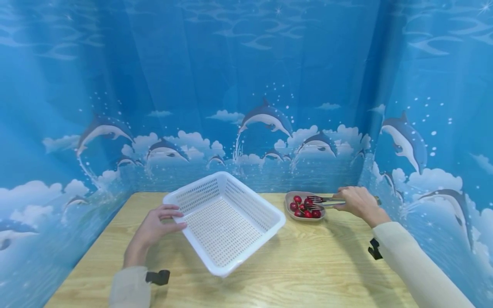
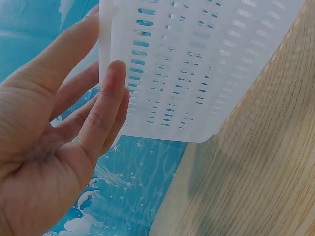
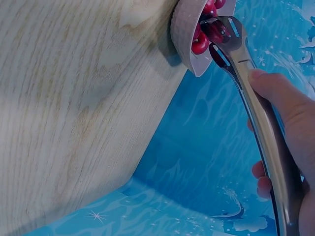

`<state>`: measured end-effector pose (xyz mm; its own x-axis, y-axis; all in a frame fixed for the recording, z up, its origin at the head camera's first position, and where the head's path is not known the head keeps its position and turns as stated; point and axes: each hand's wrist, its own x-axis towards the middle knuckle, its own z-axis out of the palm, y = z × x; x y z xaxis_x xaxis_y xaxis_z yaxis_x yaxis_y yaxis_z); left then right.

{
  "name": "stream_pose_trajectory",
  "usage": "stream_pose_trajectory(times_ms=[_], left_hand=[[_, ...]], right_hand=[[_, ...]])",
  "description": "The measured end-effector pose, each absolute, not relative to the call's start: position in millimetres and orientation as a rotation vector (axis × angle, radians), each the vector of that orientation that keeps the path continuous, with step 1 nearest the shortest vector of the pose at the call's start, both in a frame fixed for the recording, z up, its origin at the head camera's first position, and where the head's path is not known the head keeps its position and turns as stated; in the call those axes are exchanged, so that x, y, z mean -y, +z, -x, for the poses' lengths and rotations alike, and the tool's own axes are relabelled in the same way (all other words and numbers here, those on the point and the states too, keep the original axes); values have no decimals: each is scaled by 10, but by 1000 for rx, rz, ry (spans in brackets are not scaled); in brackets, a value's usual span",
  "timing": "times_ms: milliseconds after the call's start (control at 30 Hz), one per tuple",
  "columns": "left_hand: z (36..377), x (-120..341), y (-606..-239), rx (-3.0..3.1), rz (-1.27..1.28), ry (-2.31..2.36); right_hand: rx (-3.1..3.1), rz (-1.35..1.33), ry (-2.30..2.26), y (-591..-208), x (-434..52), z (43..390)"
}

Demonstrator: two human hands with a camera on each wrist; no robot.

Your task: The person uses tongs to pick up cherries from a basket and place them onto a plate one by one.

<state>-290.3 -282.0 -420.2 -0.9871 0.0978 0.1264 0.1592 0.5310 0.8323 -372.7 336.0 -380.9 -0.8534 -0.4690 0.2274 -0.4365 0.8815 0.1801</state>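
A white perforated basket (image 1: pixel 223 222) sits tilted in the middle of the wooden table (image 1: pixel 308 265). My left hand (image 1: pixel 175 218) holds its left corner, thumb on the rim and fingers against the outer wall. In the left wrist view that basket (image 2: pixel 197 64) corner hangs clear of the table, with my left hand (image 2: pixel 106 49) on it. My right hand (image 1: pixel 346 201) grips metal tongs (image 1: pixel 323 201). Their tips rest among small red round fruits (image 1: pixel 304 207) in a beige dish (image 1: pixel 290 199). The right wrist view shows the tongs (image 3: pixel 236 54) reaching into the dish (image 3: pixel 183 29) onto the fruits (image 3: pixel 199 44).
Blue dolphin-print curtains (image 1: pixel 269 119) wall in the table at the back and on both sides. The dish stands close to the back right corner. Bare wood (image 1: pixel 300 273) lies in front of the basket and the dish.
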Motion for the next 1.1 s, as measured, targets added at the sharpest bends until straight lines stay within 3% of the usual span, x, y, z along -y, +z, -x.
stream_pose_trajectory(times_ms=[1100], left_hand=[[2909,2816,-4218,2711,191,-1476]], right_hand=[[2529,-590,49,-3988,-3557,3420]])
